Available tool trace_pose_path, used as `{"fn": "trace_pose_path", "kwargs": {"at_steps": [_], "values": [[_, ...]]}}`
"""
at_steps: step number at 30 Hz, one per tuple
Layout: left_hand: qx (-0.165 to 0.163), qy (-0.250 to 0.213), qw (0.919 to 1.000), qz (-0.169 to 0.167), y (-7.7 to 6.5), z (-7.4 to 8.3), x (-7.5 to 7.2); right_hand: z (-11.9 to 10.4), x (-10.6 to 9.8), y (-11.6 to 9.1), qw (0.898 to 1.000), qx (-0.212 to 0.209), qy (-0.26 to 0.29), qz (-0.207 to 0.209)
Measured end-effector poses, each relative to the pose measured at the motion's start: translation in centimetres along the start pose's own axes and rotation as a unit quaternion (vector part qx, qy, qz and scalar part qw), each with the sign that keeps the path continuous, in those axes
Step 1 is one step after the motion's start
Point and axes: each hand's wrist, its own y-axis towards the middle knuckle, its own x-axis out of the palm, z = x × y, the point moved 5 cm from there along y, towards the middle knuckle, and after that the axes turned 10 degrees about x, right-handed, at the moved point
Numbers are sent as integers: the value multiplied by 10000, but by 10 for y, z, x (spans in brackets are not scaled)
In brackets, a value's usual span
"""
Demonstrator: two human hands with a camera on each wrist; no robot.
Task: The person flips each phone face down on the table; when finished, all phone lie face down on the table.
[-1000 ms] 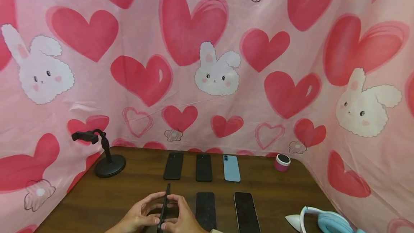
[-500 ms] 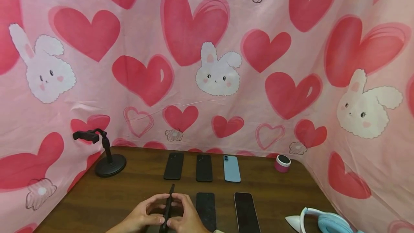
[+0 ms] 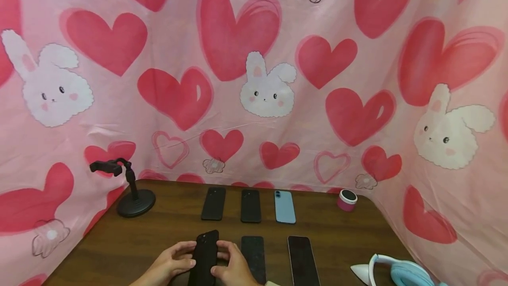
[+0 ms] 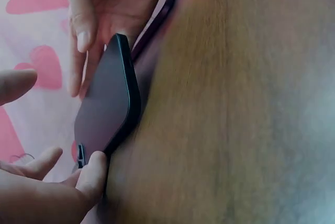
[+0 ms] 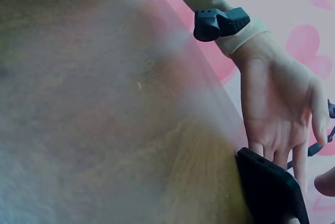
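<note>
A black phone [image 3: 204,257] stands tilted up at the near edge of the head view, its camera corner at the top and its back towards me. My left hand [image 3: 172,263] holds its left edge between fingers and thumb. Along the right edge, the fingertips and thumb of my right hand [image 3: 234,265] grip it. In the left wrist view the left thumb presses a corner of the phone [image 4: 107,103], with the right hand [image 4: 112,9] at its far end. The right wrist view shows the left hand [image 5: 277,101] behind the phone [image 5: 269,190].
Beyond the hands lie two black phones [image 3: 213,204] [image 3: 251,206] and a light blue phone [image 3: 285,207]. Right of the hands are two more dark phones [image 3: 254,255] [image 3: 303,259]. A black phone stand [image 3: 136,202], a pink-and-white round object [image 3: 347,201] and cat-ear headphones [image 3: 409,272] sit around the wooden table [image 3: 170,215].
The held phone has turned from edge-on to showing its back with the cameras. Both hands have stayed in about the same place, a little wider apart.
</note>
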Motion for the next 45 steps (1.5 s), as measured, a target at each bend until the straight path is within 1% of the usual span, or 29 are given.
{"fn": "trace_pose_path", "kwargs": {"at_steps": [3, 8, 12, 16, 21, 24, 26, 28, 30, 31, 33, 35, 37, 39, 41, 42, 44, 45], "values": [[21, 32, 10000, -41, 1, -1, -1, 3, 1, 2, 9997, 176, 105, -105], [-13, 158, 9999, 21, 2, -2, -5, 9, 3, 6, 9987, 425, 127, -253], [3, 192, 9998, 51, 4, -1, -6, 11, 4, 8, 9980, 528, 174, -312], [56, 274, 9995, 149, 6, 2, -7, 5, 5, 8, 9979, 506, 145, -386], [-7, 507, 9980, 376, 6, 4, -8, 3, 6, 8, 9968, 611, 163, -485], [-34, 998, 9929, 644, 7, 6, -9, 3, 5, 9, 9971, 560, 86, -499], [-11, 1396, 9865, 861, 8, 8, -8, 2, 3, 9, 9978, 444, -139, -477], [61, 1678, 9800, 1066, 9, 11, -7, 1, 2, 7, 9979, 230, -404, -456], [207, 1670, 9782, 1216, 9, 13, -5, -2, 0, 4, 9972, 42, -589, -457], [341, 1598, 9785, 1257, 9, 15, -3, -3, -2, 2, 9968, -15, -647, -468], [683, 1398, 9806, 1196, 9, 20, 3, -8, -6, -3, 9960, -275, -676, -513], [1088, 1287, 9801, 1052, 11, 26, 11, -13, -11, -8, 9941, -604, -709, -565], [1535, 1304, 9761, 813, 13, 33, 21, -18, -18, -11, 9908, -966, -733, -608], [1890, 1397, 9705, 538, 16, 39, 32, -21, -27, -15, 9874, -1232, -752, -645], [2121, 1439, 9662, 291, 20, 43, 43, -23, -37, -17, 9856, -1361, -793, -615], [2177, 1431, 9653, 162, 22, 44, 49, -23, -42, -17, 9852, -1375, -832, -590], [2165, 1410, 9660, -38, 27, 45, 58, -24, -53, -18, 9852, -1367, -913, -488], [2112, 1372, 9677, -102, 29, 45, 62, -23, -59, -19, 9850, -1367, -965, -430]]}}
